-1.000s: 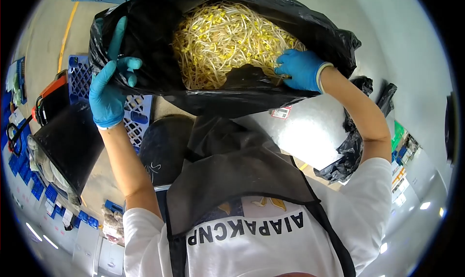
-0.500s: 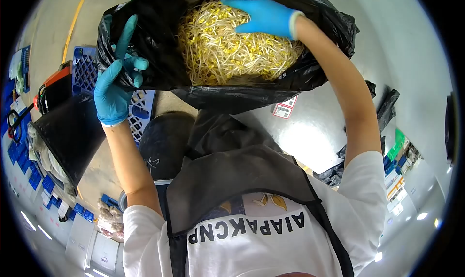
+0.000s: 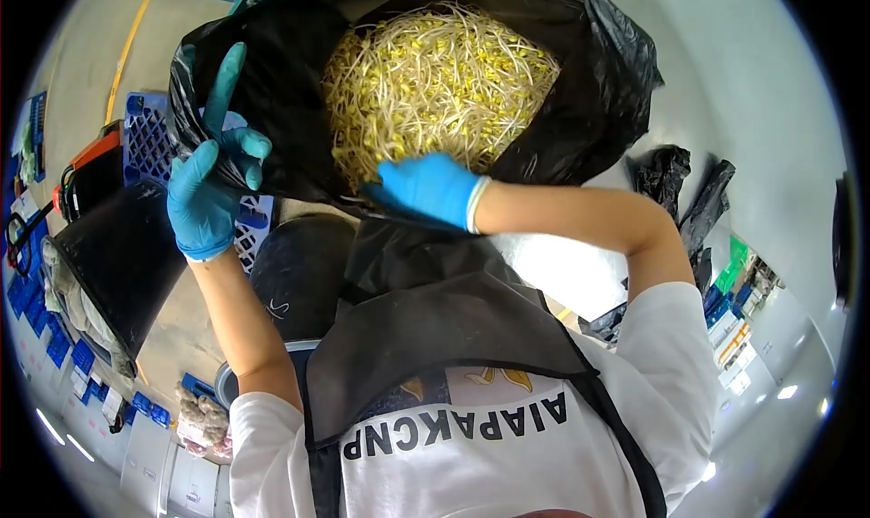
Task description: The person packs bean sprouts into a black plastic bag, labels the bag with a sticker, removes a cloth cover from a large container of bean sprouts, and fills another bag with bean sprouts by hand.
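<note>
A large black plastic bag [image 3: 589, 92] lies open at the top of the view, with a heap of yellow-headed bean sprouts [image 3: 444, 83] inside. My left hand [image 3: 210, 169], in a blue-green glove, grips the bag's left edge, with the plastic between thumb and fingers. My right hand [image 3: 430, 190], in a blue glove, is at the near edge of the sprouts, by the bag's near rim. Its fingertips are partly hidden among sprouts and plastic, so what it may hold does not show.
A metal surface [image 3: 580, 269] lies under the bag, with crumpled black bags [image 3: 666, 178] at the right. At the left are a blue plastic pallet [image 3: 149, 137], a tilted black bin [image 3: 122, 264] and an orange-and-black machine [image 3: 95, 169]. A dark round container [image 3: 304, 264] stands near my body.
My right hand has moved from the right side of the sprouts, across their far side, to their near edge. The sprouts' surface looks rearranged. My left hand keeps its hold on the bag.
</note>
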Demonstrator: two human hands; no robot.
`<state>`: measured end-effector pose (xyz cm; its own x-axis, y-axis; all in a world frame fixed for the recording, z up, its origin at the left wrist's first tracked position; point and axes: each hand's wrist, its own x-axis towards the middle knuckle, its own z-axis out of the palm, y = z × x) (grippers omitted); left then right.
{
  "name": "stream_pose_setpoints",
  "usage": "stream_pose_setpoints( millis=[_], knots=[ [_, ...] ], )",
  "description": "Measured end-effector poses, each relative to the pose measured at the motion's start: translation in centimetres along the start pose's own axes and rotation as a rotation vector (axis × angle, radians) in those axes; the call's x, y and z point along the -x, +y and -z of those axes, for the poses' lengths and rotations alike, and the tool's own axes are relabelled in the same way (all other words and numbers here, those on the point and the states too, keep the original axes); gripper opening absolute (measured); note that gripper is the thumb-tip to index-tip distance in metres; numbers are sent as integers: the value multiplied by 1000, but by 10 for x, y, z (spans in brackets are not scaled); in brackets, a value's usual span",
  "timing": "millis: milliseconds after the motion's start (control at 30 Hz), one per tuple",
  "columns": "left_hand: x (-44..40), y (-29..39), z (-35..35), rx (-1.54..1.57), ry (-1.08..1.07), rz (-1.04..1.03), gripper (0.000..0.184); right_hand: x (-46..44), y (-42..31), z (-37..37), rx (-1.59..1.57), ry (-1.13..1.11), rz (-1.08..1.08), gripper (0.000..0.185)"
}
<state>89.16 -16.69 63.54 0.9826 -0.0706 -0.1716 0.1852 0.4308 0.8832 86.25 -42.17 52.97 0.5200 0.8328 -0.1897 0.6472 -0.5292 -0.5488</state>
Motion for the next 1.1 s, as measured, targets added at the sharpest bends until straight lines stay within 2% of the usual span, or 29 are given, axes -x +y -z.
stream_pose_setpoints(
  millis=[33, 133, 167, 300, 400, 500, 533, 600, 667, 700, 767, 833, 900, 933, 1000, 1033, 1067, 1100],
  knots=[
    [3, 1, -2, -10, 7, 5, 72, 10, -6, 2, -75, -12, 2, 20],
    [9, 1, -3, -5, 16, 5, 71, 29, -10, 7, -27, -45, -30, 34],
    [10, 1, -3, -3, 20, 1, 70, 34, -12, 20, 64, -212, -40, 52],
    [17, 1, -1, 16, 32, -12, 70, 63, -12, 66, 131, -285, -42, 53],
    [25, 2, -5, 21, 43, -20, 70, 86, -10, 96, 225, -110, -61, 44],
    [34, 3, -12, 17, 49, -31, 70, 104, -7, 135, 123, 311, 23, 41],
    [39, 2, -14, 16, 51, -36, 70, 108, -6, 149, 155, 524, 77, 40],
    [49, 1, -19, 19, 87, -23, 69, 125, -2, 160, 386, 777, -188, 49],
    [59, 0, -24, 25, 114, -7, 68, 131, 10, 161, 300, 951, -359, 75],
    [62, 0, -27, -10, 100, -33, 69, 129, 28, 162, 334, 981, -398, 79],
    [71, -2, -28, -1, 80, -50, 70, 133, 56, 159, 10, 887, -570, 75],
    [73, -2, -23, 33, 72, -82, 73, 132, 73, 157, -633, 722, -706, 60],
    [71, 13, -13, 160, 0, -139, 79, 111, 60, 167, -1211, 645, -715, 47],
    [67, 25, -8, 224, -43, -177, 82, 101, 43, 178, -1253, 793, -733, 38],
    [60, 67, -17, 11, -16, -220, 108, 85, 43, 204, -1338, 977, -643, 34],
    [59, 84, -10, 103, -95, -229, 112, 76, 41, 221, -1238, 1028, -557, 31],
    [57, 101, -1, 187, -177, -249, 115, 78, 52, 233, -705, 917, -343, 36],
    [56, 118, 7, 202, -206, -283, 119, 64, 45, 251, -831, 996, -395, 36]
  ],
)
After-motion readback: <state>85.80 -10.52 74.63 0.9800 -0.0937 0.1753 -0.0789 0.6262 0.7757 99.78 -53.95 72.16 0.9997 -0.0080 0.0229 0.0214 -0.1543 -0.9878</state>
